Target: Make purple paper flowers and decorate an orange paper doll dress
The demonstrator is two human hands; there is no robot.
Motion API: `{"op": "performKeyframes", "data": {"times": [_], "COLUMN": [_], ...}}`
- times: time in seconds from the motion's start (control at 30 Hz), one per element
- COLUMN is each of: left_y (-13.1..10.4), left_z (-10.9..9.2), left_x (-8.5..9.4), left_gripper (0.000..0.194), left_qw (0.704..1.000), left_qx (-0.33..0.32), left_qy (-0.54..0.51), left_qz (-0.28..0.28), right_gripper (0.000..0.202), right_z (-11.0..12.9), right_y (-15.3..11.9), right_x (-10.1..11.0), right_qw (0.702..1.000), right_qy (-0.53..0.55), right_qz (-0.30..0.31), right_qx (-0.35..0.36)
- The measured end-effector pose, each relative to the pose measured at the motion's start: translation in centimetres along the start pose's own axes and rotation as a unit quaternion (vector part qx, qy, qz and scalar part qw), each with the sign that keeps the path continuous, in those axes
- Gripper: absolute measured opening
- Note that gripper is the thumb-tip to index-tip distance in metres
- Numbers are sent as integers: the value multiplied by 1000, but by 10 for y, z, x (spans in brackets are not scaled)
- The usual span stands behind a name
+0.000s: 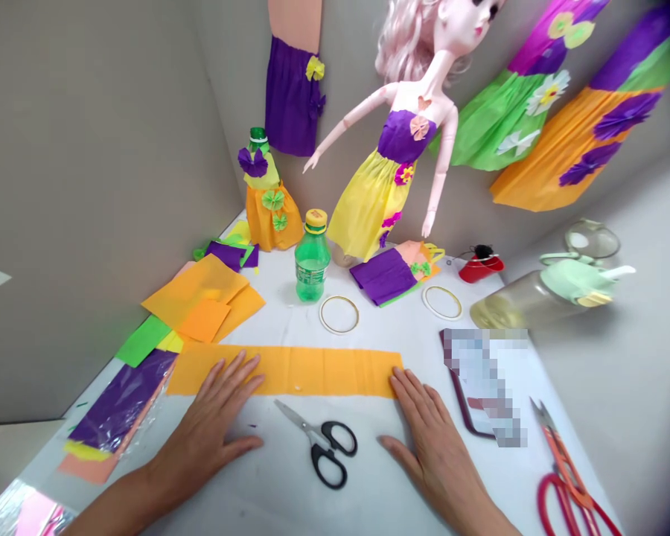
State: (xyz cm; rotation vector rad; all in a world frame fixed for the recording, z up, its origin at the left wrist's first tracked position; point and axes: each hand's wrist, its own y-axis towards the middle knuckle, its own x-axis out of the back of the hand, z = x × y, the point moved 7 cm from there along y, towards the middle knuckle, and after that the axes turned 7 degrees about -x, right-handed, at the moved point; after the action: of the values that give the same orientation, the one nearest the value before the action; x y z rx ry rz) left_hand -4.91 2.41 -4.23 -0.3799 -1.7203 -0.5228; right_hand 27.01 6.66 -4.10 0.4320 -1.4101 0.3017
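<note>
A long strip of orange crepe paper [318, 370] lies flat across the white table, with a few fold lines in it. Resting on its left part is my left hand [217, 409], fingers stretched out and slightly spread. My right hand [424, 417] lies flat at the strip's right end, its fingertips touching the edge and the thumb apart. Between the hands, just below the strip, black-handled scissors [318, 441] lie slightly open on the table. Neither hand grasps anything.
Left lie orange sheets [201, 290] and a plastic packet of coloured paper [126, 398]. Behind stand a green bottle [311, 268], a paper-dressed bottle [271, 208] and a doll [396, 149]. Tape rolls [339, 314], a phone [480, 394], red scissors [569, 469] and a water bottle [528, 294] are also there.
</note>
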Motion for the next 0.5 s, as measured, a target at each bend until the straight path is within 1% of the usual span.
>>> {"op": "performKeyframes", "data": {"times": [0.07,0.1,0.17,0.23,0.33,0.43,0.5], "left_y": [-5,-7,-7,-4,5,16,22], "left_z": [1,0,-2,-6,-17,-27,-32], "left_x": [7,10,16,23,32,36,37], "left_gripper": [34,23,13,12,16,22,26], "left_qw": [1000,1000,1000,1000,998,995,994], "left_qx": [9,9,4,-10,-48,-87,-98], "left_qy": [-5,-7,-6,4,27,39,42], "left_qz": [-3,-2,-4,-18,-35,-28,-29], "right_gripper": [82,82,81,80,78,77,76], "right_z": [0,0,-1,-1,-1,-1,-1], "right_y": [0,-1,-1,-1,-2,-2,-2], "right_x": [0,0,0,0,-1,-1,-1], "right_qw": [1000,1000,1000,1000,1000,1000,1000], "right_qy": [9,13,19,22,23,22,19], "right_qz": [-6,-9,-10,-9,-3,1,2], "right_qx": [0,-1,-3,-6,-10,-15,-18]}}
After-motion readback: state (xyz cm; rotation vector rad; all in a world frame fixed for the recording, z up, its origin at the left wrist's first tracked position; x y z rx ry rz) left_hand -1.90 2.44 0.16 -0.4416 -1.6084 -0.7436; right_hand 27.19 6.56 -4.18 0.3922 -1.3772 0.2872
